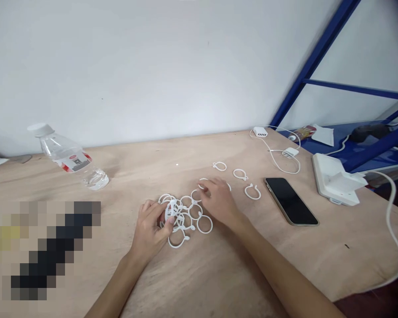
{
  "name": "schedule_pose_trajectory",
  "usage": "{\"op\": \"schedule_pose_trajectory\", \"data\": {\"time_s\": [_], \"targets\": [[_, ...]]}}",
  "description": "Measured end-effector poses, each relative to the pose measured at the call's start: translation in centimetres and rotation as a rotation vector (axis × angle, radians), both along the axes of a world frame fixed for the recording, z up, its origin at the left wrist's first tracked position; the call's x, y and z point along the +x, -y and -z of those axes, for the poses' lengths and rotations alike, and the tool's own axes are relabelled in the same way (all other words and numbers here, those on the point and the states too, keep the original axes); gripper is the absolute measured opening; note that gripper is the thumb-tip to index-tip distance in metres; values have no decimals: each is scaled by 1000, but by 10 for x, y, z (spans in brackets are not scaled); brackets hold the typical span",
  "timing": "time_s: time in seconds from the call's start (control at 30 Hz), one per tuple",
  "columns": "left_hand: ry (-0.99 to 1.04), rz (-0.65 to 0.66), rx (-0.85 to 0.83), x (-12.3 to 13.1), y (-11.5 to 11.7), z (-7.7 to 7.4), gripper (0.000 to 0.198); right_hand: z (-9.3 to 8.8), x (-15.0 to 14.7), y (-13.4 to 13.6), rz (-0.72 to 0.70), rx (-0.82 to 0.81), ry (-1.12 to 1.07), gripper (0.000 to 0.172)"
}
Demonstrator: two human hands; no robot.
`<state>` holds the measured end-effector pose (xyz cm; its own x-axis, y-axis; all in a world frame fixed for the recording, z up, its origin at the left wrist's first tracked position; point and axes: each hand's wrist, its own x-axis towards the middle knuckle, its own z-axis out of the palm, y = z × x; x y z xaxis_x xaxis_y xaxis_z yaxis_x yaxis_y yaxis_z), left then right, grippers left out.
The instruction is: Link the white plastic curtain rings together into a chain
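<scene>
White plastic curtain rings point(204, 224), each with a small eyelet, lie in a loose overlapping heap on the wooden table. At the left of the heap, my left hand point(151, 227) is closed, thumb and fingers pinching a bunch of these rings point(171, 211). My right hand point(218, 199) hovers over the heap's upper right side, fingers bent, with a gap between thumb and index finger. Parts of rings show beside its fingertips; whether it touches one is unclear. Farther right, separate rings point(252, 192) lie apart from the heap.
Right of the rings is a phone point(291, 201), then a white power strip point(334, 179) with a plug and cable. A white charger point(260, 132) with cords lies at the back. On the left are a tilted-looking water bottle point(74, 161) and a pixelated dark object point(56, 247).
</scene>
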<state>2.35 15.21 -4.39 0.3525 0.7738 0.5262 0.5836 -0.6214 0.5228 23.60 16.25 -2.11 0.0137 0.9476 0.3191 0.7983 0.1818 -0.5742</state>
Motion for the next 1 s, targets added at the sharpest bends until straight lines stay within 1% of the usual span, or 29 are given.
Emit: {"op": "schedule_pose_trajectory", "data": {"time_s": [0.07, 0.13, 0.2, 0.3, 0.33, 0.37, 0.47, 0.53, 0.67, 0.77, 0.83, 0.87, 0.93, 0.97, 1.0], "targets": [[-23, -26, -14, 1, 0, 0, 22, 7, 13, -4, 79, -39, 203, 24], [-31, -45, -16, 2, 0, 0, 26, 13, 19, -6, 101, -87, 284, 25], [-29, -62, -12, 3, 0, 0, 29, 17, 21, -6, 85, -107, 274, 26], [-35, -76, -6, 3, 0, 2, 32, 18, 23, -9, 34, -105, 169, 27], [-40, -78, -5, 3, 0, 3, 33, 18, 25, -11, 42, -91, 143, 28], [-48, -80, -6, 3, 0, 3, 34, 17, 28, -15, 80, -78, 139, 29], [-79, -90, -15, 3, 0, 4, 39, 16, 43, -30, 266, -70, 215, 32], [-91, -92, -32, 3, 1, 4, 42, 17, 55, -41, 323, -100, 246, 34], [-63, -87, -54, 3, 2, 0, 42, 18, 69, -53, 277, -119, 207, 27], [-23, -98, -46, 3, 2, -1, 34, 9, 61, -47, 217, -85, 139, 25], [1, -110, -48, 4, 2, -2, 28, 1, 44, -33, 125, -91, 3, 27], [14, -115, -49, 3, 2, -2, 26, -4, 32, -24, 54, -114, -94, 30], [52, -112, -38, 3, 3, -3, 26, -11, 8, -5, -220, -315, -649, 28], [74, -94, -22, 3, 4, -4, 26, -14, -4, 4, -314, -410, -821, 26], [98, -69, 1, 2, 5, -5, 26, -16, -14, 12, -394, -494, -926, 24]]}}
